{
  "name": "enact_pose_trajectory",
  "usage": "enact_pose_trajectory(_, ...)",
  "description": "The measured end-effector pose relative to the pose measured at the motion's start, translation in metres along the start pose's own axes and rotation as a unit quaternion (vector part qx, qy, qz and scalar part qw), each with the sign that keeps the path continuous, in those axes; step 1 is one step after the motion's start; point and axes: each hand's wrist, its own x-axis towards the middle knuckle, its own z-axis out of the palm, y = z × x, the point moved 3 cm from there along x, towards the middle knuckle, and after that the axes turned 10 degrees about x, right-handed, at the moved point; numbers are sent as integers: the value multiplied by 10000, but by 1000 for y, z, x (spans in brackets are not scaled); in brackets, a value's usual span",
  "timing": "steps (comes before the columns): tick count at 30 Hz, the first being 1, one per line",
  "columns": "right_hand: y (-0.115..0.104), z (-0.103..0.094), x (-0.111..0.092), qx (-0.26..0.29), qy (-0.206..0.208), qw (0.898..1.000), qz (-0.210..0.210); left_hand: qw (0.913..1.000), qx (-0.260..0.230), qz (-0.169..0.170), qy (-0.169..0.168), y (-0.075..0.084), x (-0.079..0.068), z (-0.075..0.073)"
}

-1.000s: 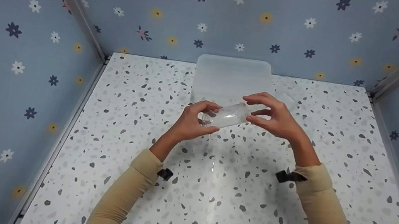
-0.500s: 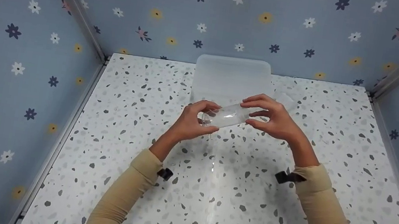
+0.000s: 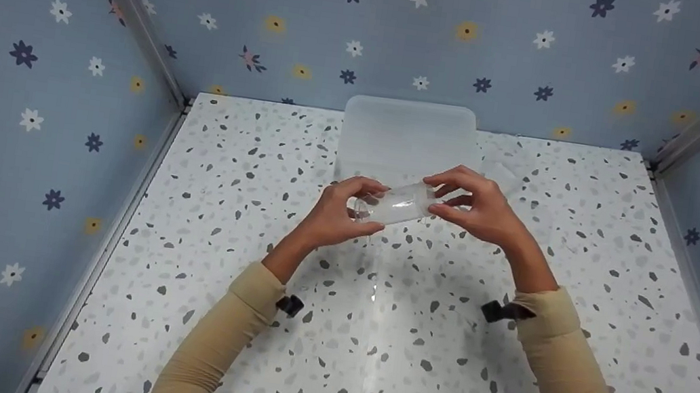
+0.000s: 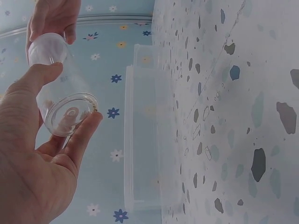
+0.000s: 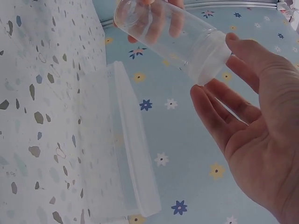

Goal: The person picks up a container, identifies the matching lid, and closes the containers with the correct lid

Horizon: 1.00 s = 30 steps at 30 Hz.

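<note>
A clear, see-through jar (image 3: 393, 207) is held tilted above the table in the head view. My left hand (image 3: 333, 216) grips its base end, thumb on the near side and fingers on the far side. At the jar's other end sits a frosted white lid (image 5: 209, 58). My right hand (image 3: 475, 204) pinches this lid between thumb and fingertips, as the right wrist view shows. The round base faces the camera in the left wrist view, and nothing shows inside the jar.
Behind the hands, a translucent plastic box (image 3: 410, 136) stands on the speckled table (image 3: 239, 208) against the flowered back wall (image 3: 387, 30). Flowered side walls flank the table. A faint clear piece (image 3: 500, 174) lies right of the box.
My right fingers have shifted round the lid, reaching forward over it and then drawing back, with a slight turn of the hand. My left hand and the jar stay in place.
</note>
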Motion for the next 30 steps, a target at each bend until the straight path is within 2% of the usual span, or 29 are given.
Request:
enact_pose_trajectory(13, -3, -7, -2, 260, -2, 9996, -146, 9999, -84, -91, 34, -1, 0, 0)
enact_pose_trajectory(21, -2, 1, -3, 201, -215, 9995, -89, 10000, -21, -94, 10, -2, 0, 0)
enact_pose_trajectory(30, 0, 4, -1, 266, -145, 9995, 32, 9999, -55, -84, -14, -3, 0, 0)
